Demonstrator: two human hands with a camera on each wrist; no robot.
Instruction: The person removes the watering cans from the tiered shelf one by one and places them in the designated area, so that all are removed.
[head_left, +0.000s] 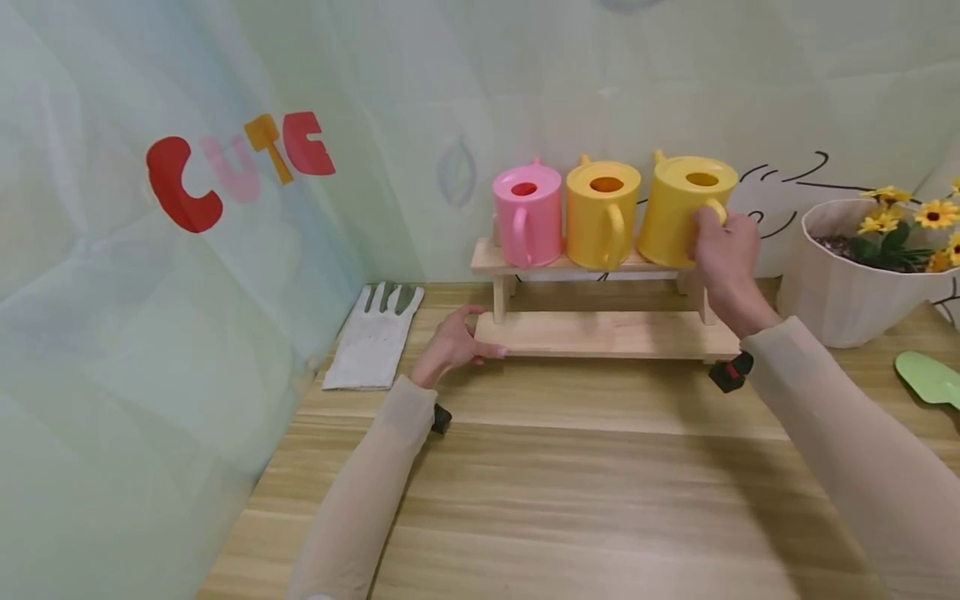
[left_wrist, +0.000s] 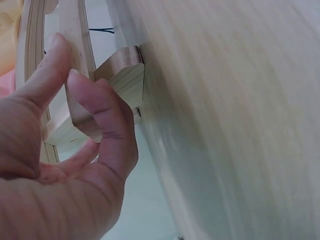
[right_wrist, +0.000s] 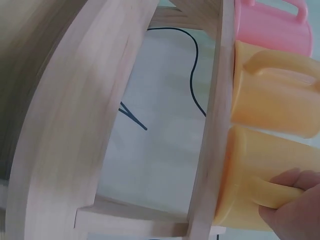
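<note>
A two-tier wooden shelf point(head_left: 600, 333) stands against the back wall. On its upper board are a pink watering can point(head_left: 536, 221), a yellow watering can point(head_left: 592, 221) in the middle and a larger yellow watering can point(head_left: 670, 218) at the right end. My right hand point(head_left: 731, 254) grips the handle of the larger yellow can, whose base is at the upper board point(right_wrist: 212, 150). At the lower board's left end, my left hand point(head_left: 453, 340) holds the wood between thumb and fingers; the left wrist view point(left_wrist: 85, 135) shows the fingers curled round that end.
Left of the shelf lies a white glove point(head_left: 367, 350) with grey-green fingertips. To the right stand a white flowerpot point(head_left: 840, 292) with yellow flowers point(head_left: 885, 218) and a green scoop-shaped tool point(head_left: 928, 377). Wall letters point(head_left: 180, 183) spell CUTE.
</note>
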